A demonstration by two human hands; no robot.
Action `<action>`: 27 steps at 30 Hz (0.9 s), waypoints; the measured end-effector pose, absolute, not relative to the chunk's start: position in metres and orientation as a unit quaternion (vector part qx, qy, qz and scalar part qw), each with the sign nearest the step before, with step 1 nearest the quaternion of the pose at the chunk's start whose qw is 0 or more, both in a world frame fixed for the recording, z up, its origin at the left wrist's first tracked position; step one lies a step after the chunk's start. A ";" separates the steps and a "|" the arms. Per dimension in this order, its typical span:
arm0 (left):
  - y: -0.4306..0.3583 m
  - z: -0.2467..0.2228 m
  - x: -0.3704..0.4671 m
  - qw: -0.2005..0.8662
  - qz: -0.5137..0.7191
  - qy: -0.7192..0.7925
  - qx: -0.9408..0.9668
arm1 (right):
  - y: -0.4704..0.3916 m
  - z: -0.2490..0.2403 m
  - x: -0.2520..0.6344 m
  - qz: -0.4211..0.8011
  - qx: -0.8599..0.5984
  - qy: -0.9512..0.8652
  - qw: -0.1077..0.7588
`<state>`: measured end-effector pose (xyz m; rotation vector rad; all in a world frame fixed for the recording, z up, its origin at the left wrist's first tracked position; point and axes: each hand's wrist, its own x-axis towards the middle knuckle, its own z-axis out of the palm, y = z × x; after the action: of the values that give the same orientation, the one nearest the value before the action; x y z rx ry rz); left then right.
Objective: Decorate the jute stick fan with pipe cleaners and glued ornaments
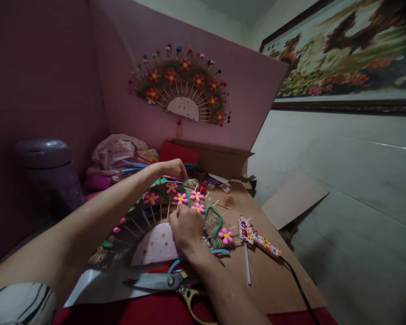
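Resting on fan (pixel 212 222): right hand (pixel 188 225), curled; bent down at far edge: left hand (pixel 174 169); grips unclear

I see dimly, darkest at the left, with faint glare on the tiles (pixel 345 162) and stretched edges

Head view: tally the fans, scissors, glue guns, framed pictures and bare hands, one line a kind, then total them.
Upper fan and lower fan: 2
Scissors: 1
Glue gun: 1
Framed picture: 1
Left hand and right hand: 2
Total: 7
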<state>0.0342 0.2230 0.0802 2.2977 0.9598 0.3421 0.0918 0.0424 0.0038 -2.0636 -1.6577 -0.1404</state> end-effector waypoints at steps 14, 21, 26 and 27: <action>0.221 0.079 0.030 0.280 0.132 0.365 0.878 | 0.041 0.005 0.091 -0.046 -0.758 -0.607 0.235; 0.223 0.078 0.030 0.276 0.136 0.360 0.881 | 0.039 0.005 0.091 -0.052 -0.757 -0.607 0.238; 0.223 0.077 0.029 0.279 0.137 0.359 0.880 | 0.039 0.007 0.091 -0.047 -0.760 -0.603 0.238; 0.223 0.076 0.029 0.280 0.137 0.360 0.879 | 0.039 0.007 0.091 -0.045 -0.759 -0.604 0.237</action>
<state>0.0285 0.2231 0.0764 2.3581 0.9643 0.3673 0.0907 0.0393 0.0068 -2.0809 -1.6560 -0.1234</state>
